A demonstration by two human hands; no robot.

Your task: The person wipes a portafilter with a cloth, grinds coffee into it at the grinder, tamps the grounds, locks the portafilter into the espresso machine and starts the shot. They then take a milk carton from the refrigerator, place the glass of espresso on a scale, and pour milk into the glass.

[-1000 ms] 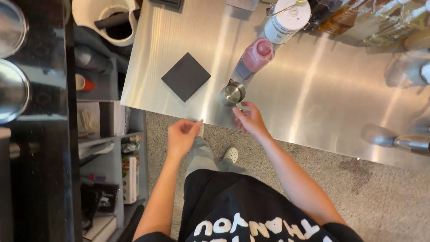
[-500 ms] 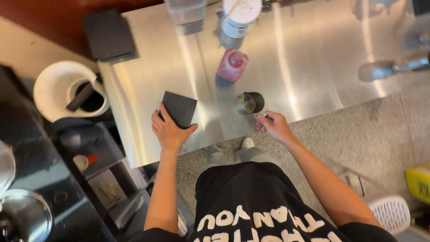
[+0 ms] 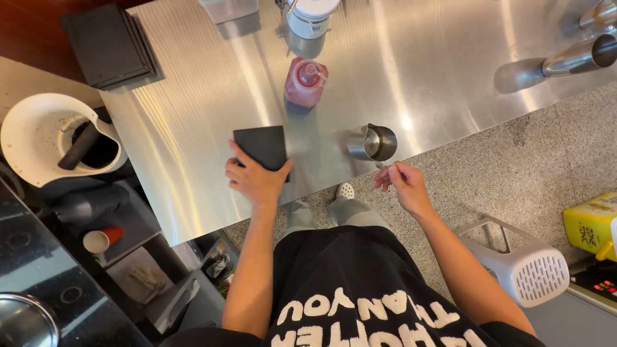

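The left hand (image 3: pixel 256 182) lies flat, fingers spread, on a square black cloth pad (image 3: pixel 261 146) near the front edge of the brushed steel table (image 3: pixel 193 122). The right hand (image 3: pixel 400 186) hovers just beside a small steel pitcher (image 3: pixel 375 142), fingers loosely curled and holding nothing. A pink squeeze bottle (image 3: pixel 305 82) stands behind both.

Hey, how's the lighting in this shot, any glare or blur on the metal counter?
Head view: bright streaks of glare run across the brushed steel counter, strongest right of the small steel pitcher; the pink squeeze bottle casts a soft short shadow; the left hand on the black square pad is sharp; edges bend slightly, wide-angle.
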